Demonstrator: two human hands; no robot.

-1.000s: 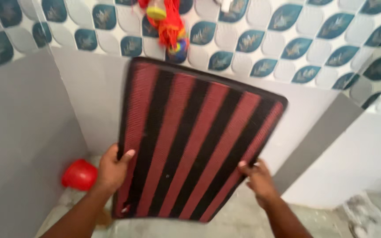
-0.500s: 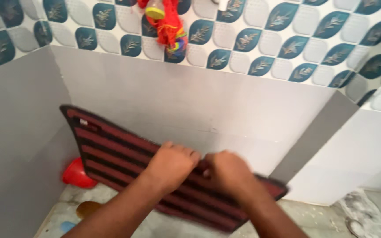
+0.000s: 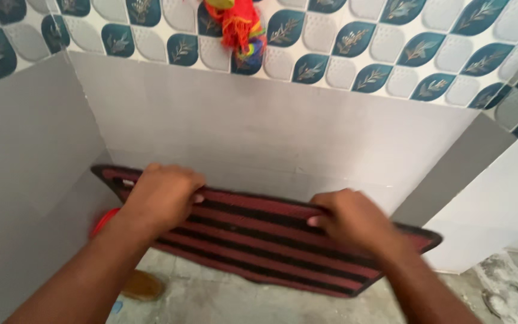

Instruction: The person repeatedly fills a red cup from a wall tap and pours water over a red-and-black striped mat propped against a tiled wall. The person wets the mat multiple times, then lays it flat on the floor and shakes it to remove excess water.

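A: Red-and-black striped mat is held out flat-ish above the floor, long edge toward the grey wall.

B: Hands?

A: Left hand is closed over the far edge near the mat's left end. Right hand is clamped on the same edge, further right. Both are curled tight on it.

B: Surroundings?

A: Red round object is partly hidden behind the left forearm. Brown item is seen on the floor below. Red tassel bundle is hung on the patterned tiles.
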